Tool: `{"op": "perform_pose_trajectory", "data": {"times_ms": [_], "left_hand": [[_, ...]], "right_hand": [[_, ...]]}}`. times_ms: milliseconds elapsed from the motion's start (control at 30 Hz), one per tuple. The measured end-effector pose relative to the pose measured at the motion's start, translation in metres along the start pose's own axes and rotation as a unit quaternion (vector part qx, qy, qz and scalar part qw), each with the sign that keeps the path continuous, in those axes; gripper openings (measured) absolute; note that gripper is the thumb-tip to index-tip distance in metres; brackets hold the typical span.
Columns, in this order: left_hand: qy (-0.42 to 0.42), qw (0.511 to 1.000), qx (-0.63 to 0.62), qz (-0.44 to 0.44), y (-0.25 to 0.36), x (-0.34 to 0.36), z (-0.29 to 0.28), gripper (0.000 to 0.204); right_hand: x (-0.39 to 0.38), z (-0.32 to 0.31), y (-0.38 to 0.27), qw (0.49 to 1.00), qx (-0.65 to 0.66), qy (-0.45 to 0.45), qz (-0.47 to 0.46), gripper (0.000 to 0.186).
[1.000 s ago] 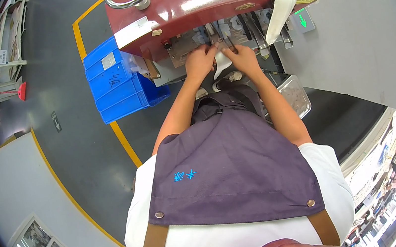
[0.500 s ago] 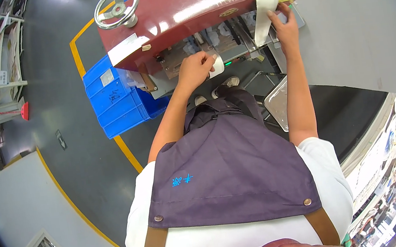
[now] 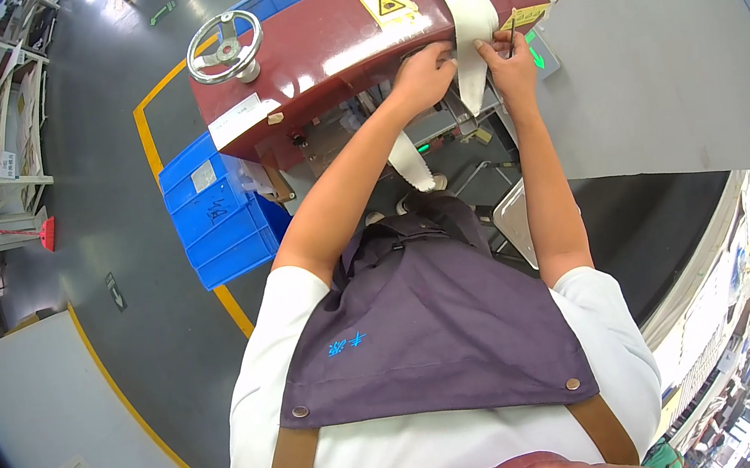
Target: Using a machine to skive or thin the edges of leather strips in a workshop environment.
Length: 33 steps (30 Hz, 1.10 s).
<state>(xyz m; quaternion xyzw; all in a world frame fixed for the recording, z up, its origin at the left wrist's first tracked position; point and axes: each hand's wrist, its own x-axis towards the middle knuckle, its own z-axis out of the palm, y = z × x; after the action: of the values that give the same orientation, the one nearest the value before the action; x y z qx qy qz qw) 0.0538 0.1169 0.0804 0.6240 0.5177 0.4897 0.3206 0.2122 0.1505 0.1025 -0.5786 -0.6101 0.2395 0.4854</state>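
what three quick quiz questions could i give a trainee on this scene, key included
1. True or false: a white strip is draped over the dark-red machine.
2. How many metal handwheels show on the machine? A one, B two, C three.
3. Fill in: the right hand is at the draped strip's ____ edge, from the wearer's viewpoint.

Key: 1 true; 2 B; 3 right.

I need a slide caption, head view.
Left hand and right hand flank a white strip draped over a red machine.
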Motion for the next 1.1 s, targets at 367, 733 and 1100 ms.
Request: {"op": "perform_pose_trajectory", "data": {"times_ms": [367,733,1100], "left_hand": [[-0.049,0.996,0.062,-0.039,0.037,0.008,-0.013,0.025],[0.073,0.891,0.38,0.24,0.052,0.024,-0.02,0.026],[-0.097,0.993,0.038,0.05,0.058,0.047,-0.06,0.041]], "right_hand": [[0.039,-0.045,-0.05,0.936,0.058,-0.299,0.177,0.037],[0.158,-0.014,-0.138,0.918,0.217,-0.323,0.082,0.033],[0.13,-0.06,-0.195,0.853,0.427,-0.299,-0.015,0.031]]}}
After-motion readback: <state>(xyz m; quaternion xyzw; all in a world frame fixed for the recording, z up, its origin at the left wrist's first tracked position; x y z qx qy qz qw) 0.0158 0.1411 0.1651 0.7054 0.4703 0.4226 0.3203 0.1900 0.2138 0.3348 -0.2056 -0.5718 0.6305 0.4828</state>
